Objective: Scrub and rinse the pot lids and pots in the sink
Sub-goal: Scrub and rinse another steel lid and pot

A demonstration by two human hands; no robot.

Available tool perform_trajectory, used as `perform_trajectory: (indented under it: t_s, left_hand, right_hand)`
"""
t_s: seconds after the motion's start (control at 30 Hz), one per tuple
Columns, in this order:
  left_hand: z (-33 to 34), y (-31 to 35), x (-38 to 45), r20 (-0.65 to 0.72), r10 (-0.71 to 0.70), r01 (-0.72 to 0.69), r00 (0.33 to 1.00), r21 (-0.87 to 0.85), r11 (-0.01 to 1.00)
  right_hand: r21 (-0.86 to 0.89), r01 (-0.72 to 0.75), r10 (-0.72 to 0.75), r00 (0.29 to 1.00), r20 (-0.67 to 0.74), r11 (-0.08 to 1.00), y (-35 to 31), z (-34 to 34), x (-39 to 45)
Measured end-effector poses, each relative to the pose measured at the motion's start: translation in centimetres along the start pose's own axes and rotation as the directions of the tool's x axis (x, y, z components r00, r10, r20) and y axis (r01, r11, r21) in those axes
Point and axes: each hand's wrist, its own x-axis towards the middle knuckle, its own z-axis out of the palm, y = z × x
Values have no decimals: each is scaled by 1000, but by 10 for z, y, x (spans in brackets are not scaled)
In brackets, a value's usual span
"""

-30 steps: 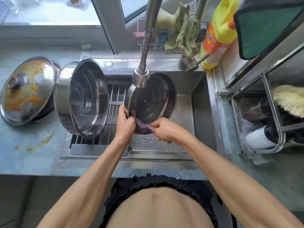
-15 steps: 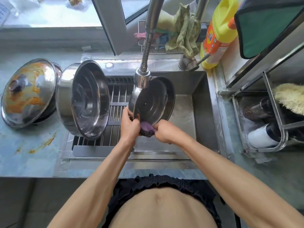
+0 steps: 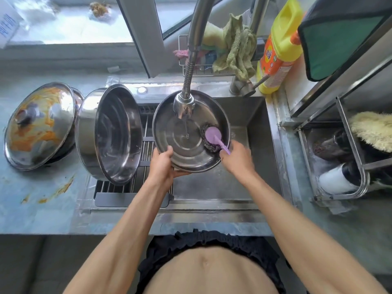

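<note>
Pot lid (image 3: 186,153): was held over the sink (image 3: 252,115), hollow underside turned up, under the faucet head (image 3: 184,104); a thin stream of water was seen falling onto its centre.
Left hand (image 3: 164,164): was curled round the lid's near-left rim, thumb laid inside the hollow; the grip was closed on the lid.
Right hand (image 3: 237,159): was closed round the purple handle of the steel-wool scrubber (image 3: 212,137); the wire pad was pressed against the right inner side of the lid.
Steel pot (image 3: 110,134): was tipped on its side on the drain rack (image 3: 146,149) at the left of the sink, mouth turned to the right.
Soiled lid (image 3: 40,126): was laid on the counter (image 3: 31,200) left of the pot, smeared with orange residue, knob up.
Detergent bottle (image 3: 277,47): was stood behind the sink, to the right of the faucet.
</note>
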Motion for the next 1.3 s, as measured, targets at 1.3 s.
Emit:
perform_trajectory:
  t_s: [1.3]
  left_hand:
    - [1,12,-10,90,537,-518,839,435,736]
  right_hand:
    - [-1,253,-210,805,556,967,-44,6,-21]
